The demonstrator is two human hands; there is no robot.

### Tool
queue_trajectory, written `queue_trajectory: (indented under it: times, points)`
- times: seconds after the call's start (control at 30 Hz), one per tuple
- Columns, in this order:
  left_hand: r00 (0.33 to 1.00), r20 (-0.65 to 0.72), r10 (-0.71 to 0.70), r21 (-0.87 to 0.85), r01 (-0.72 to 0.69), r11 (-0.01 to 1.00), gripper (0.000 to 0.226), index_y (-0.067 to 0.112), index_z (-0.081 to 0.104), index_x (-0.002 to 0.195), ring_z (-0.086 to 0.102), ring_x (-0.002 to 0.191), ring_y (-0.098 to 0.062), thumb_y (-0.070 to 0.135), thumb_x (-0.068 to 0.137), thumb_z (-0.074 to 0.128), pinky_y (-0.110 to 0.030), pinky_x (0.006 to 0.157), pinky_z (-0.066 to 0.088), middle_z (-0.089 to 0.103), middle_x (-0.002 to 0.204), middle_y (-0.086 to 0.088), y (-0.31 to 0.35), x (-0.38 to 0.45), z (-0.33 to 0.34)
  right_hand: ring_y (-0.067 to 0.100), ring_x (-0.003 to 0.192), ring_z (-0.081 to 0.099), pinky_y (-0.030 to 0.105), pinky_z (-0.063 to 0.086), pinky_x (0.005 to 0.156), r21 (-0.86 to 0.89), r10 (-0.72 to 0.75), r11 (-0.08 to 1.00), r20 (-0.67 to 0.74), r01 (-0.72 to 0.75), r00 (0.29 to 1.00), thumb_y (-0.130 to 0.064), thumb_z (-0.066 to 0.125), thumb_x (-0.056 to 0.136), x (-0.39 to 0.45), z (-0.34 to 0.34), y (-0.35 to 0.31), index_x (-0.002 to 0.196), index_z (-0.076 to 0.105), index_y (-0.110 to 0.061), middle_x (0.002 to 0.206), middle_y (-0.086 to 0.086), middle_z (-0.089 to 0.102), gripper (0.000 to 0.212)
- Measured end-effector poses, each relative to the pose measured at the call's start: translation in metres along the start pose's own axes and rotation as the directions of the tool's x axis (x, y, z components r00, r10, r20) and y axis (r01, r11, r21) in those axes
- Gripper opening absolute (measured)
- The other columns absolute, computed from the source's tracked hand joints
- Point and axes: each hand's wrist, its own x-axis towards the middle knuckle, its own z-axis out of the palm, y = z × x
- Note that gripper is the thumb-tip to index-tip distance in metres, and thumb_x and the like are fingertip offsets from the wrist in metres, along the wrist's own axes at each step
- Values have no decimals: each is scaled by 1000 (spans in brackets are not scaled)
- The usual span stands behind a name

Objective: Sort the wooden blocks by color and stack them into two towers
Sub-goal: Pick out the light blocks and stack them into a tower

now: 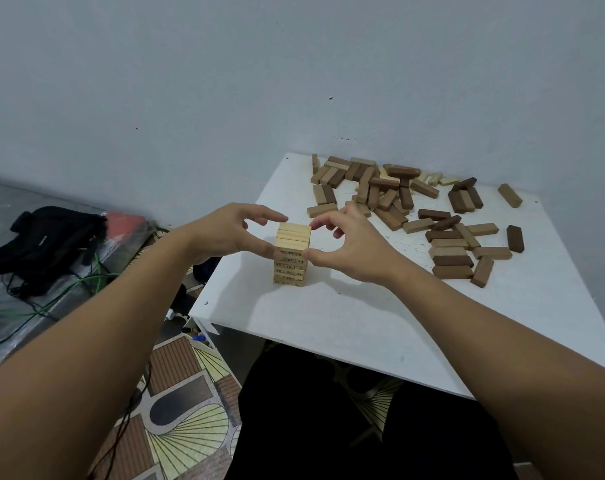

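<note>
A tower of pale wooden blocks (291,252) stands on the white table (346,317), several layers high, with numbers printed on its lower blocks. My left hand (224,233) curls round the tower's left side, thumb and fingertips touching its upper blocks. My right hand (349,237) mirrors it on the right side, thumb against the middle and fingers at the top edge. A loose pile of brown and tan blocks (398,199) lies scattered across the far right of the table, with a few pale blocks (436,180) among them.
The table's back edge meets a grey wall. To the left, on the floor, lie a black bag (48,244), a green cable (69,289) and a red item (127,220). Patterned flooring (176,427) and my dark-clothed lap (328,427) are below the front edge.
</note>
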Motion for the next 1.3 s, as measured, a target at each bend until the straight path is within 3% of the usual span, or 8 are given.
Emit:
queue_trajectory:
  times: [0.23, 0.53, 0.77, 0.93, 1.1, 1.3]
  points:
    - [1000, -2, 2, -1, -2, 1000, 60, 47, 70, 124, 42, 132, -24, 35, 70, 94, -45, 111, 37, 55, 135, 8, -2, 3, -1, 1, 110, 47, 14, 38, 83, 0, -5, 1000, 26, 5, 1000, -52, 84, 78, 3, -3, 1, 132, 59, -38, 114, -26, 37, 61]
    - [1000, 8, 11, -7, -11, 1000, 55, 44, 69, 123, 43, 128, -24, 31, 75, 92, -39, 102, 38, 55, 132, 8, -5, 6, 0, 0, 110, 48, 13, 37, 81, 14, -3, 1000, 24, 3, 1000, -52, 84, 78, 4, -2, 0, 124, 60, -40, 114, -26, 38, 53]
    - [1000, 11, 10, -24, -10, 1000, 56, 44, 69, 125, 43, 128, -24, 29, 76, 92, -38, 101, 37, 55, 131, 8, -6, 7, 0, 6, 112, 49, 20, 44, 86, 22, 9, 1000, 35, -10, 999, -56, 86, 75, 3, -2, -1, 138, 53, -39, 119, -21, 39, 73]
    - [1000, 9, 12, -27, -12, 1000, 56, 43, 69, 126, 43, 124, -22, 27, 77, 91, -35, 98, 37, 55, 130, 7, -4, 6, 1, 8, 115, 49, 22, 43, 90, 38, 5, 999, 50, -7, 999, -51, 87, 76, 4, 1, -3, 130, 60, -41, 116, -27, 36, 61]
    - [1000, 8, 22, -31, -22, 999, 56, 43, 69, 125, 46, 117, -17, 25, 77, 91, -25, 85, 41, 55, 129, 7, -3, 5, 2, 10, 114, 50, 25, 45, 93, 25, 8, 1000, 52, -9, 999, -49, 85, 79, 2, 2, -5, 130, 59, -38, 115, -25, 37, 59]
    - [1000, 4, 19, -30, -19, 999, 58, 41, 68, 128, 44, 123, -20, 22, 78, 90, -28, 88, 40, 55, 128, 7, -2, 4, 5, 10, 113, 50, 20, 44, 87, 28, 9, 1000, 48, -10, 999, -49, 84, 80, 2, 2, -7, 131, 59, -38, 115, -25, 37, 58]
